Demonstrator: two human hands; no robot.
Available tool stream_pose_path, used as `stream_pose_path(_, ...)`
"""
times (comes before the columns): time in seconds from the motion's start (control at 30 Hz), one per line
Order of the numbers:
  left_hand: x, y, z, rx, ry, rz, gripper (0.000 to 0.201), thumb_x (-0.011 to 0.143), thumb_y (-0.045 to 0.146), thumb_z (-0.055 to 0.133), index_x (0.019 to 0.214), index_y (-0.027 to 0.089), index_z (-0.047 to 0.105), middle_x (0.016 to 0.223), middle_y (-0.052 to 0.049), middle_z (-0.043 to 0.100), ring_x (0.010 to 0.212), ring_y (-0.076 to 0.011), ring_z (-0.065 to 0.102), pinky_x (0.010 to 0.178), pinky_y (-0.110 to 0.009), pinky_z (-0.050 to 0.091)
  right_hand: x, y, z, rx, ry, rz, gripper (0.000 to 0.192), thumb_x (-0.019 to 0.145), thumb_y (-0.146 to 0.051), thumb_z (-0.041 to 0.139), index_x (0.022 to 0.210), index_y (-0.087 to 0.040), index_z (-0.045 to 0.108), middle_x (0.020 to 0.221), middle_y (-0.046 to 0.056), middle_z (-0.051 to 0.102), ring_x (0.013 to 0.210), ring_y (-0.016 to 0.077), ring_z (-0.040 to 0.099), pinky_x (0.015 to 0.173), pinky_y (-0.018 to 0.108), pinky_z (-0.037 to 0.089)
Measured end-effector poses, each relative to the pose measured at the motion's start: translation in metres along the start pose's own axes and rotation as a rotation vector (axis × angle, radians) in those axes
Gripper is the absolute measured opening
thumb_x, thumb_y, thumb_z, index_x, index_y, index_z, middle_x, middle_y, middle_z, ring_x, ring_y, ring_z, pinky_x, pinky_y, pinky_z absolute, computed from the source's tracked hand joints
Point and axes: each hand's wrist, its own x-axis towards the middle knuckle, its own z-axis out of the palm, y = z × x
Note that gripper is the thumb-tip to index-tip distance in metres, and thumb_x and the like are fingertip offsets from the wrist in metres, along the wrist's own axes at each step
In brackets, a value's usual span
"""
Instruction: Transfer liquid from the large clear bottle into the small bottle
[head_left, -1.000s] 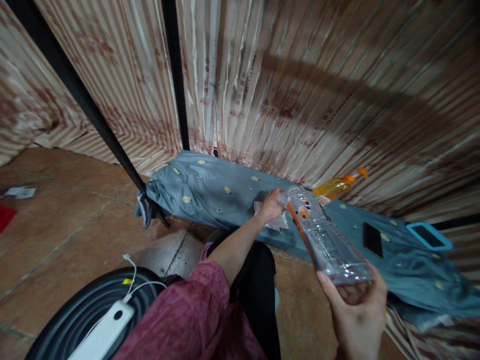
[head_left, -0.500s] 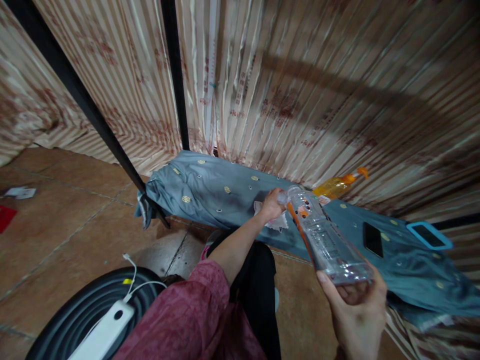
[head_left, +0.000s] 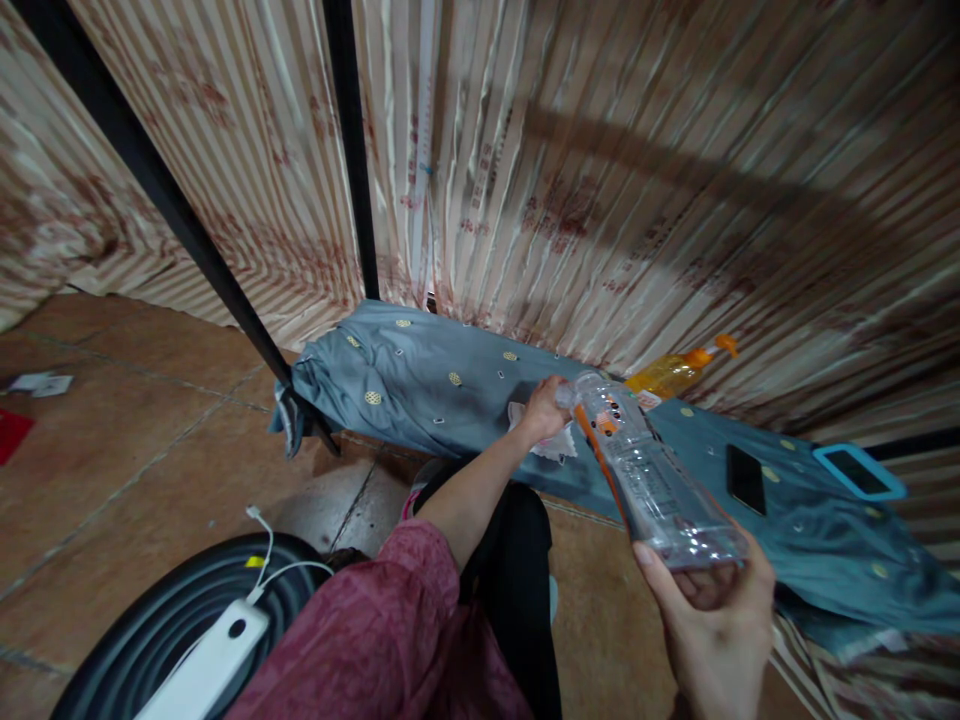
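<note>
A clear plastic bottle [head_left: 656, 480] with an orange and black printed label is held aslant above the bench, its neck up and to the left. My right hand [head_left: 716, 620] grips it round the base, thumb on the near side. At the other end, the fingers of my left hand [head_left: 544, 412] close on the whitish cap end [head_left: 565, 396]; whether the cap is loose from the neck I cannot tell. Under my left hand lies a crumpled white wipe or tissue [head_left: 556, 447] on the grey-blue cloth [head_left: 420, 375]. The bottle looks to have no liquid in it.
Behind the bottle is an orange pump bottle [head_left: 669, 375], lying tilted. Farther right on the cloth are a black phone [head_left: 745, 480] and a blue-framed device [head_left: 859, 471]. Black poles [head_left: 180, 220] rise at left. A black ribbed round stool [head_left: 105, 640] carries a white power bank [head_left: 206, 665].
</note>
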Motion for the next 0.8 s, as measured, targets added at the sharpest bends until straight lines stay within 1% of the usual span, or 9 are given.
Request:
stream_pose_path(0.07,0.0002,-0.0006,0.0001,-0.012,0.002,-0.002,0.048,0.076,0.019,0.078,0.121,0.019,0.062,0.126,-0.010,0.068,0.114,-0.0263,0.066,0.103,-0.039,0.054,-0.0003,0.0002,-0.0002,0.006,-0.002,0.007,0.118,0.046,-0.054,0.094,0.147,-0.017,0.048,0.127,0.019,0.065,0.103,0.0315,0.068,0.100,0.057,0.051)
stream_pose_path(0.17,0.0011,-0.0019,0.0009,-0.038,0.001,-0.007,0.048,0.074,0.017,0.078,0.119,0.019,0.062,0.124,-0.010,0.068,0.113,-0.0260,0.066,0.104,-0.039,0.053,-0.0002,-0.0004,0.0002,0.001,0.003,0.019,0.119,0.044,-0.054,0.095,0.147,-0.017,0.048,0.126,0.019,0.066,0.102,0.0326,0.069,0.097,0.056,0.053)
stream_pose_path(0.27,0.0015,-0.0027,0.0015,-0.062,0.004,-0.010,0.047,0.073,0.016,0.078,0.118,0.021,0.062,0.122,-0.008,0.068,0.113,-0.0255,0.066,0.105,-0.040,0.053,0.0004,-0.0015,0.0008,-0.005,0.005,0.015,0.118,0.044,-0.054,0.094,0.146,-0.017,0.048,0.123,0.018,0.066,0.099,0.0315,0.069,0.094,0.054,0.055)
stream_pose_path(0.4,0.0007,-0.0023,0.0013,-0.049,-0.001,-0.008,0.049,0.074,0.017,0.078,0.119,0.020,0.062,0.125,-0.009,0.068,0.117,-0.0263,0.065,0.107,-0.040,0.051,0.0004,-0.0022,0.0005,0.001,-0.001,0.006,0.117,0.044,-0.053,0.094,0.145,-0.016,0.049,0.122,0.018,0.066,0.098,0.0310,0.069,0.095,0.055,0.055)
stream_pose_path(0.53,-0.0001,-0.0015,0.0009,-0.027,0.004,0.000,0.048,0.075,0.016,0.077,0.120,0.020,0.061,0.127,-0.009,0.068,0.117,-0.0255,0.065,0.108,-0.039,0.051,-0.0003,-0.0017,-0.0004,-0.003,0.002,0.001,0.116,0.044,-0.053,0.094,0.145,-0.016,0.049,0.121,0.018,0.067,0.097,0.0307,0.069,0.091,0.053,0.057)
stream_pose_path(0.67,-0.0002,-0.0010,0.0005,-0.012,0.001,-0.001,0.048,0.076,0.018,0.077,0.121,0.019,0.061,0.126,-0.010,0.068,0.115,-0.0258,0.066,0.104,-0.039,0.053,-0.0004,-0.0013,0.0002,0.002,0.015,0.008,0.117,0.044,-0.053,0.095,0.146,-0.016,0.049,0.121,0.018,0.068,0.098,0.0309,0.070,0.089,0.051,0.058)
stream_pose_path(0.8,-0.0001,-0.0007,0.0004,-0.012,-0.003,-0.008,0.048,0.077,0.022,0.078,0.122,0.020,0.061,0.126,-0.009,0.068,0.116,-0.0257,0.066,0.104,-0.039,0.053,-0.0002,-0.0024,0.0016,-0.004,0.010,-0.004,0.113,0.045,-0.054,0.095,0.143,-0.017,0.051,0.122,0.017,0.068,0.098,0.0303,0.070,0.087,0.049,0.058)
